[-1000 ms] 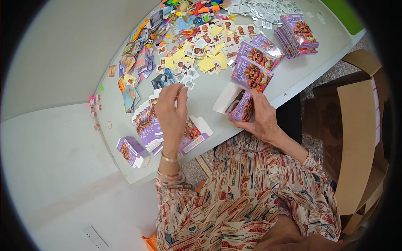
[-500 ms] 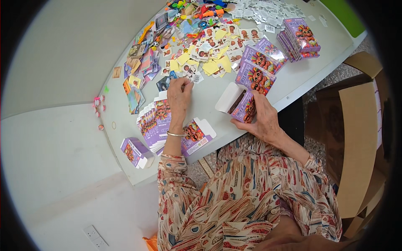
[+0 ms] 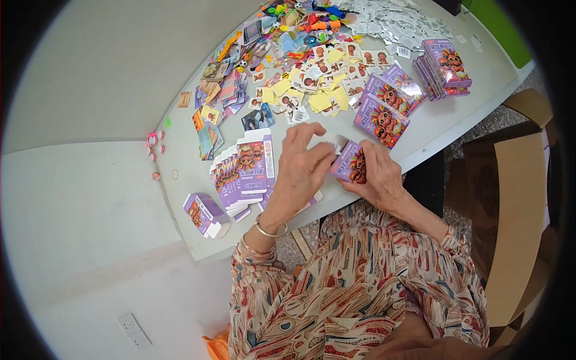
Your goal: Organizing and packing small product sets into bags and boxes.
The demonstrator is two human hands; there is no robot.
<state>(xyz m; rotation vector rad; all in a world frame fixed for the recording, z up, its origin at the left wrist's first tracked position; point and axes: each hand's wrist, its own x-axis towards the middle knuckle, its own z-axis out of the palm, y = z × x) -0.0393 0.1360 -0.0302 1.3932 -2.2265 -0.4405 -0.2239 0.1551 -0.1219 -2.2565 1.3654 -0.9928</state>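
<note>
A small purple cardboard box (image 3: 350,163) with a printed cartoon picture is gripped by my right hand (image 3: 382,177), its open end facing left. My left hand (image 3: 300,171) is at that opening, thumb and fingers pinched together. What it pinches, if anything, is too small and covered to make out. Left of this hand, flat purple cartons (image 3: 252,165) lie fanned in an overlapping row. Beyond both hands spreads a pile of picture cards (image 3: 294,99) and yellow slips (image 3: 337,96). A dark blue card (image 3: 258,118) lies at the pile's near edge.
Filled-looking purple boxes (image 3: 384,120) lie overlapping at right, with a stack (image 3: 447,66) behind. Small colourful toys (image 3: 312,24) and silvery packets (image 3: 396,24) cover the far table. One box (image 3: 204,215) stands at the left edge. A large brown carton (image 3: 516,210) sits right of the table.
My left hand has moved right and nearer, from the edge of the card pile to the box's opening. My right hand still holds the box. The whole view has shifted slightly.
</note>
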